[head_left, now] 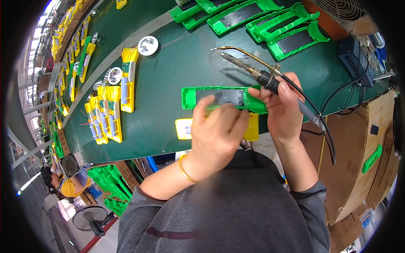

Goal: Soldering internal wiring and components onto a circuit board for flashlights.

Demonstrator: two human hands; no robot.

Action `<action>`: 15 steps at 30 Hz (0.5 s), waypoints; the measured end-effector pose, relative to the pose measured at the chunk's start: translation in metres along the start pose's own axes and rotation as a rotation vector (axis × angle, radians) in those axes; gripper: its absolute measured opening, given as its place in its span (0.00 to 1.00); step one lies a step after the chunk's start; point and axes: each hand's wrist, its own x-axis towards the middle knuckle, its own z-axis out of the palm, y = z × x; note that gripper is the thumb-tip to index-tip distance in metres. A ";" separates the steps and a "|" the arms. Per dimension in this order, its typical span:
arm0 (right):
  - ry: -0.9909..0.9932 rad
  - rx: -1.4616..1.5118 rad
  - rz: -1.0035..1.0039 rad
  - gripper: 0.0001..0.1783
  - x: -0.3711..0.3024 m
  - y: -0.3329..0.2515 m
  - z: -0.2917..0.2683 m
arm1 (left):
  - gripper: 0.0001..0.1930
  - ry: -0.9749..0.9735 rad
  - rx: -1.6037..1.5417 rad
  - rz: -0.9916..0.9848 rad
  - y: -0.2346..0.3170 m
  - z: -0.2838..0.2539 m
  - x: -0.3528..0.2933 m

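- Green case [230,97] lies on the table [162,99], beside a yellow case [254,128].
- Left hand [220,134], blurred over both: I cannot tell its grip.
- Right hand [283,110] holds a soldering iron [266,79].

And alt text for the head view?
A person's right hand holds a black-handled soldering iron with a curved brass tube, while the blurred left hand is over a long green plastic casing and a yellow plastic piece on a dark green table. Other green casings lie beyond; yellow casings with round silver reflectors lie left.
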 end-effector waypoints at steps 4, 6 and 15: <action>-0.015 -0.041 -0.059 0.06 -0.005 0.005 -0.001 | 0.09 0.062 -0.182 -0.110 -0.007 0.005 -0.008; -0.009 -0.040 -0.037 0.06 -0.004 0.003 0.001 | 0.07 0.105 -0.250 -0.202 -0.015 0.003 -0.003; -0.015 0.005 -0.031 0.07 0.004 -0.008 -0.006 | 0.05 -0.075 -0.328 -0.225 -0.021 0.000 0.017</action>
